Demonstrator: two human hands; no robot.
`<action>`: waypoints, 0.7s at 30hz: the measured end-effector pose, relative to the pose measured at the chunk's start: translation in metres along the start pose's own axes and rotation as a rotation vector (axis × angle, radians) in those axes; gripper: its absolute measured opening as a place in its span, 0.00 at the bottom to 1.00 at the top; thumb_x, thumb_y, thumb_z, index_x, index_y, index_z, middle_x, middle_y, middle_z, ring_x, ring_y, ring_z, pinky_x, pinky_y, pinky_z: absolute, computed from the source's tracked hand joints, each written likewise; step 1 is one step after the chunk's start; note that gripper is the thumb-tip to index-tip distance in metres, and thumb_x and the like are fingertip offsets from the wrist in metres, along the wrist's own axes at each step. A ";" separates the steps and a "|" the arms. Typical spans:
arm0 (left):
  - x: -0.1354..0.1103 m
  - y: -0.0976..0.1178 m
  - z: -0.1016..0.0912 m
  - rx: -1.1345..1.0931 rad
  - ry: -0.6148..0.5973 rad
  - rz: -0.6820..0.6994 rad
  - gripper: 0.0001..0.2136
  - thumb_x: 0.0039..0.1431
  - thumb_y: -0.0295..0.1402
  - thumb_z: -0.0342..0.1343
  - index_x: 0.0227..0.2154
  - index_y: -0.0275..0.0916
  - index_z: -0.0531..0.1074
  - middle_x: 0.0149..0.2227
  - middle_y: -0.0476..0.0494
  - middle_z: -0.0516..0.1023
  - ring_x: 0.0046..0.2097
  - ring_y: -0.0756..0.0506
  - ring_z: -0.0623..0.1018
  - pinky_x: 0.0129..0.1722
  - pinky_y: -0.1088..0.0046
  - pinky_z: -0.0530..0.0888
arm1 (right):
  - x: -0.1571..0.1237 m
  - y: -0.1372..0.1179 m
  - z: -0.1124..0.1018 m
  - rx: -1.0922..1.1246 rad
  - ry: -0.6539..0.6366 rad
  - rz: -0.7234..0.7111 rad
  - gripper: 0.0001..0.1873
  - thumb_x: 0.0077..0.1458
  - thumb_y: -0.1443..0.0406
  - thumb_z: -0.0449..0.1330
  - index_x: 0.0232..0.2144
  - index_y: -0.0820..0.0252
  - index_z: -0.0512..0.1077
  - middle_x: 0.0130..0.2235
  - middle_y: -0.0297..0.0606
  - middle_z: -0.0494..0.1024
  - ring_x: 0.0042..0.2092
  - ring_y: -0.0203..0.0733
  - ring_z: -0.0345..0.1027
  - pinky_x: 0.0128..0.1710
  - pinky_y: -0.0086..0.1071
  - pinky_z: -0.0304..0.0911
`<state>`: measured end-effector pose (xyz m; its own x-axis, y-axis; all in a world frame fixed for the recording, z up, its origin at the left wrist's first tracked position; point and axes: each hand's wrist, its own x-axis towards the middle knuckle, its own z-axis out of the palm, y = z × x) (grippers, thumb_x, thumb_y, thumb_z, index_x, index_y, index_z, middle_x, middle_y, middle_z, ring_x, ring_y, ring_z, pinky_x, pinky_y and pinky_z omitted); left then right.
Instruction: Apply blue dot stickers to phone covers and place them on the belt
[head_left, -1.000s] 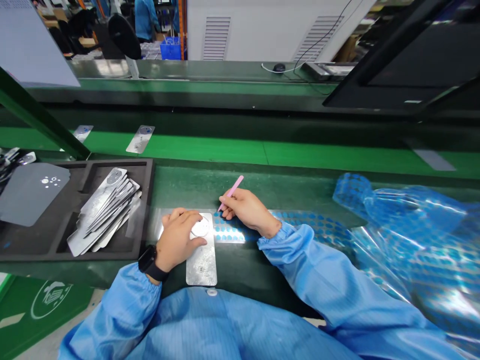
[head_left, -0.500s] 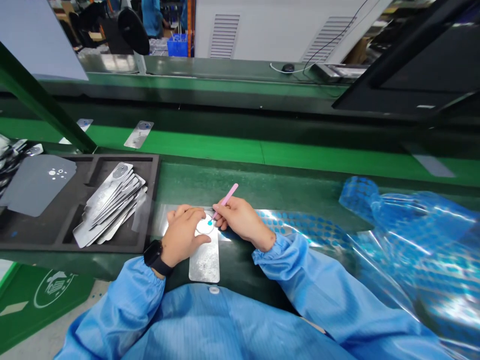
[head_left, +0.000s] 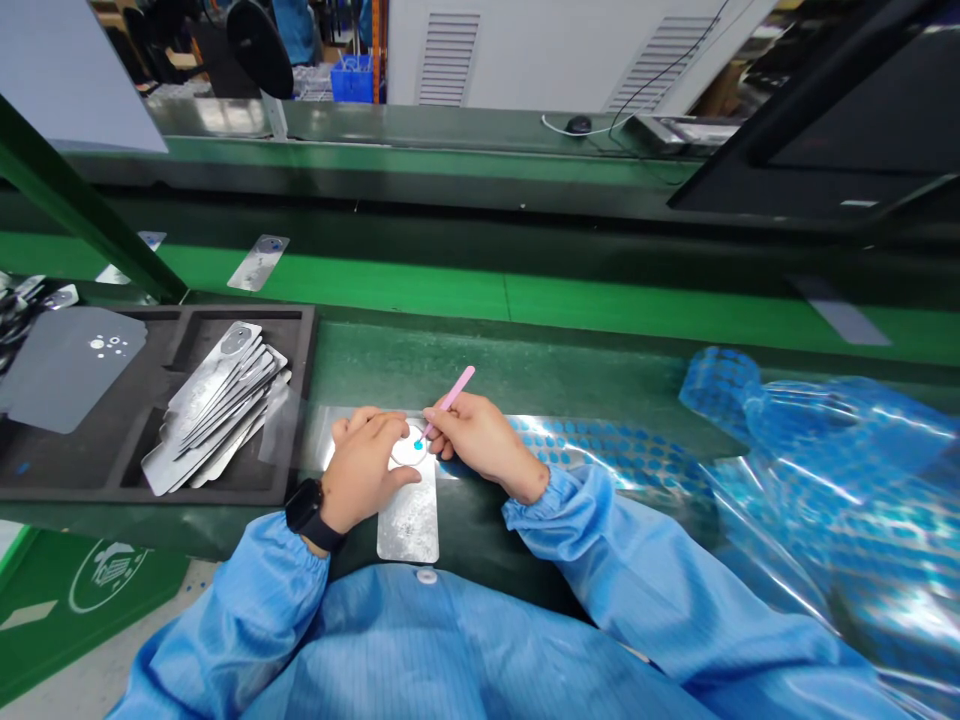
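Observation:
A silvery phone back panel (head_left: 409, 525) lies on the bench in front of me, with a ring-shaped camera area at its upper end. Resting on the upper left of that panel is my left hand (head_left: 367, 460), its fingers apart and holding nothing. My right hand (head_left: 480, 440) pinches pink tweezers (head_left: 459, 386), whose tip reaches the ring. Inside the ring, right by the tip, sits a small blue dot sticker (head_left: 418, 445). A clear strip with rows of blue dots (head_left: 600, 446) runs rightward from under my right hand.
At left, a dark tray (head_left: 300, 400) holds a fanned stack of similar panels (head_left: 225, 410) and a grey sheet (head_left: 75, 365). Behind the bench, a green conveyor belt (head_left: 420, 290) carries panels (head_left: 259, 262). Crumpled clear film with blue dots (head_left: 847, 470) spreads at right, below a dark monitor (head_left: 840, 120).
The panels and the seam on the conveyor belt have shifted left. Both hands, the tweezers and the panel under them stay almost in place.

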<state>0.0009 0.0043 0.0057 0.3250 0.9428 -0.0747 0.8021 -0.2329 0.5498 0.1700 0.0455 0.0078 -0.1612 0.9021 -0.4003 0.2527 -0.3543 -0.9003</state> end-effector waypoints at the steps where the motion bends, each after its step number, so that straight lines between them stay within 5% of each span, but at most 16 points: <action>1: 0.000 0.000 0.000 0.001 0.001 0.000 0.21 0.44 0.32 0.70 0.40 0.41 0.69 0.53 0.41 0.75 0.55 0.35 0.67 0.51 0.52 0.61 | -0.001 -0.001 0.000 0.000 0.007 0.006 0.10 0.55 0.67 0.60 0.22 0.62 0.69 0.18 0.33 0.73 0.17 0.30 0.65 0.15 0.21 0.61; 21: -0.001 0.000 0.001 0.019 0.023 0.019 0.20 0.44 0.33 0.70 0.38 0.41 0.69 0.53 0.41 0.75 0.54 0.34 0.68 0.48 0.54 0.62 | -0.006 -0.004 0.001 -0.074 0.030 0.016 0.11 0.57 0.68 0.58 0.22 0.61 0.68 0.21 0.34 0.75 0.19 0.32 0.67 0.18 0.24 0.63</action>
<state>0.0005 0.0031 0.0050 0.3289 0.9433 -0.0454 0.8055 -0.2551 0.5349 0.1687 0.0414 0.0133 -0.1280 0.9038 -0.4084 0.3254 -0.3507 -0.8781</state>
